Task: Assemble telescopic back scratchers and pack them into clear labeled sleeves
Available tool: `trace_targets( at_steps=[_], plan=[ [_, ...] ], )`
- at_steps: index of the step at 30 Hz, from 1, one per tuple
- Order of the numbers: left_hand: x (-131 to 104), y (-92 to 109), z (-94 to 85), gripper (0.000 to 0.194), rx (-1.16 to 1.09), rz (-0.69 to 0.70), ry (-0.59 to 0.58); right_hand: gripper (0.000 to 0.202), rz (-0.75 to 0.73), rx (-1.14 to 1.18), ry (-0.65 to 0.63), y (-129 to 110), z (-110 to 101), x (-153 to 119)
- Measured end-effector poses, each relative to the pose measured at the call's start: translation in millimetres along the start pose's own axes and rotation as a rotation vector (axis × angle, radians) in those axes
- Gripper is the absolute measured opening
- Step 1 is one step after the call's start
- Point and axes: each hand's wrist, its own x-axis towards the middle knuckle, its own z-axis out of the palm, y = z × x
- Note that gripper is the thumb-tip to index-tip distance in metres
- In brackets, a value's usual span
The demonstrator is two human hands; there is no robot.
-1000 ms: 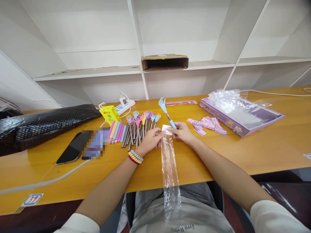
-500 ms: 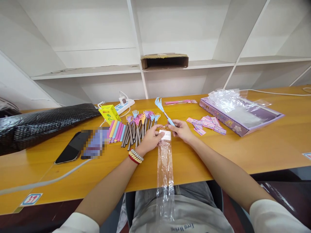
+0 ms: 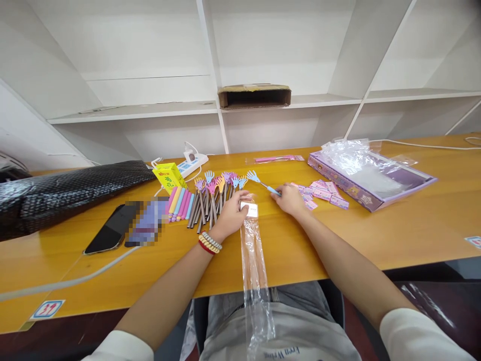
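Note:
My left hand is closed on the top of a long clear plastic bag, which hangs over the table edge onto my lap. A small white card shows in the bag by my thumb. Closed round the blue handle of a back scratcher is my right hand; the light-blue claw head points to the left, toward the pile. Left of my hands lie several back scratcher heads on metal rods, and beside them several coloured handles. Small pink-purple cards lie just right of my right hand.
A purple display box with clear bags stands at the right. A bagged pink back scratcher lies at the back. Leftward are a yellow box, power strip, phone and black bubble-wrapped bundle. A cardboard box sits on the shelf.
My right hand has moved right and away from the bag with the blue back scratcher, which has tipped from steep to nearly level. My left hand stays on the bag.

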Motion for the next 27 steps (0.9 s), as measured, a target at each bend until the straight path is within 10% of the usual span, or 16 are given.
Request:
trace_targets(
  at_steps=[8, 14, 20, 27],
  plan=[
    [-5.8, 17.4, 0.4, 0.051, -0.164, -0.008, -0.12, 0.025, 0.124, -0.052, -0.075, -1.5, 2.6, 0.1],
    [-6.5, 17.7, 1.2, 0.059, -0.264, -0.018, -0.137, 0.03, -0.107, 0.186, 0.076, -15.7, -5.4, -6.8],
    [-7.6, 16.0, 2.1, 0.063, -0.313, 0.002, -0.196, 0.036, -0.361, 0.712, -0.291, -36.2, -4.4, -22.5],
    [-9.1, 15.3, 4.7, 0.065, -0.313, -0.04, -0.206, 0.029, -0.276, 0.674, -0.305, -32.1, 3.4, -19.9]
  ],
)
